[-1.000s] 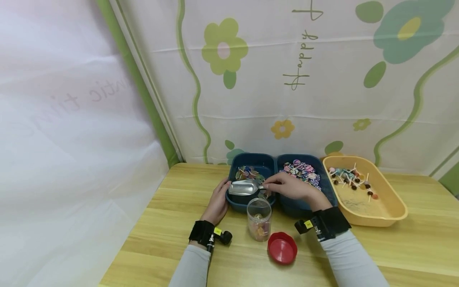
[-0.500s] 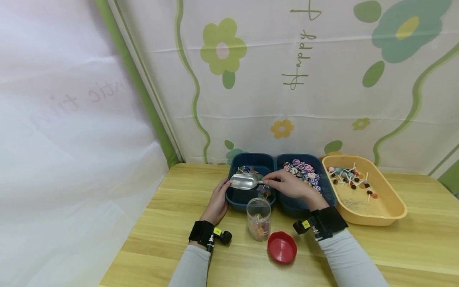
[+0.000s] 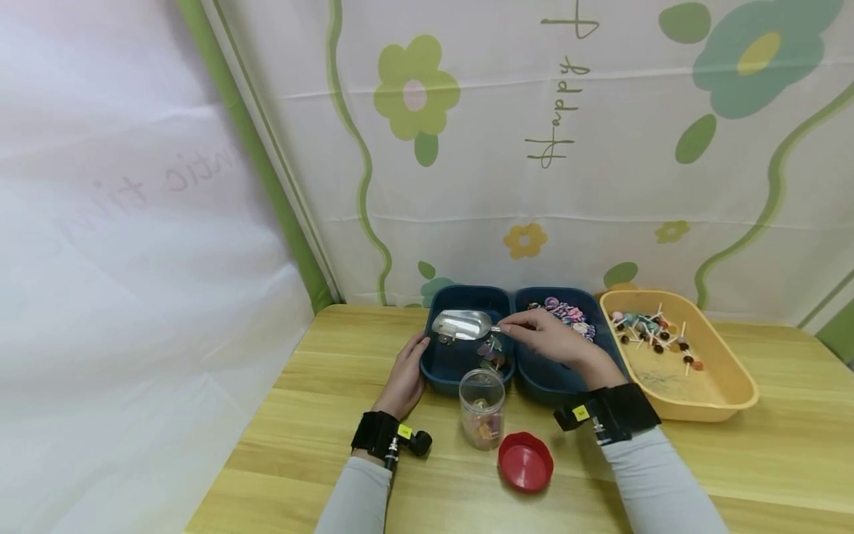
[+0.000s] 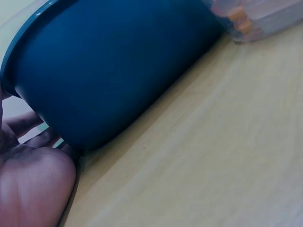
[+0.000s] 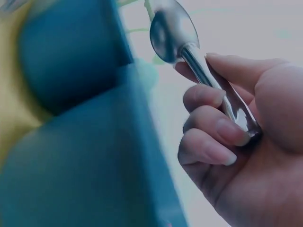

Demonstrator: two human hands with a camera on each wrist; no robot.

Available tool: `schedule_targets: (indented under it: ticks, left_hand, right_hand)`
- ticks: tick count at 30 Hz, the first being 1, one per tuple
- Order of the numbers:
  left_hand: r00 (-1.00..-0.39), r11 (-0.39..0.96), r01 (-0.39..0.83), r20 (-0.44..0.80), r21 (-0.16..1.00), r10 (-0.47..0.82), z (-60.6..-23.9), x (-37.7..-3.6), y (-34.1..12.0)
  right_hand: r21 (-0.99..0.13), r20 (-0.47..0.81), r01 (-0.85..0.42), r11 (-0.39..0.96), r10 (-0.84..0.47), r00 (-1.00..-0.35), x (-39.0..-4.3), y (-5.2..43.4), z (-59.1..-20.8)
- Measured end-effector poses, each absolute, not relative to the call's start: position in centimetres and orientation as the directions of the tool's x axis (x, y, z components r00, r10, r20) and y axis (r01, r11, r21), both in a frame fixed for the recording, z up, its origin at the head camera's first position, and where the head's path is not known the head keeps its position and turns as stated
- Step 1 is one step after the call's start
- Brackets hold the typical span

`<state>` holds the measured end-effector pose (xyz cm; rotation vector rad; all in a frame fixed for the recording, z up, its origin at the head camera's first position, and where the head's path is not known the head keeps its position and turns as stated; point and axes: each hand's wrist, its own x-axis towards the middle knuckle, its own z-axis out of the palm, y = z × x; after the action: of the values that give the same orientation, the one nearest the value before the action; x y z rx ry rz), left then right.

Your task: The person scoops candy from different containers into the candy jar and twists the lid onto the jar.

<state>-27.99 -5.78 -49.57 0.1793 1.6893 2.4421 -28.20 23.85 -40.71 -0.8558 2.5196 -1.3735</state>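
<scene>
With the right hand (image 3: 543,337) curled round the handle of the metal scoop (image 3: 462,324) at frame centre and the left hand (image 3: 405,373) laid flat against the left blue bin (image 3: 435,368), scooping well likely means keeping the bowl level.

left hand (image 3: 405,377) flat, right hand (image 3: 550,340) fingers curled
</scene>
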Motion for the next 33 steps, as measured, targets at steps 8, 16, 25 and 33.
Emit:
schedule_targets:
  ticks: [8, 16, 25, 33]
  left_hand:
    - [-0.979, -0.341, -0.062, 0.009, 0.938, 0.203, -49.7, -28.0, -5.9]
    - [-0.981, -0.324, -0.067, -0.004, 0.944, 0.193, -49.9, -27.9, -5.9]
    - [-0.974, -0.334, -0.064, 0.014, 0.941, 0.227, -49.7, -28.0, -5.9]
    - [-0.975, -0.333, -0.07, 0.007, 0.94, 0.224, -49.7, -28.0, -5.8]
  right_hand:
    - [-0.823, 0.149, -0.45, 0.347, -0.631, -0.761, -25.9, 25.8, -36.3]
    - [-0.754, 0.25, -0.586, 0.298, -0.694, -0.675, -22.4, 28.9, -32.7]
    - [-0.584, 0.355, -0.706, 0.4, -0.657, -0.665, -18.6, 31.8, -30.1]
    - [-0.561, 0.279, -0.717, 0.414, -0.722, -0.634, -17.3, 31.8, -29.4]
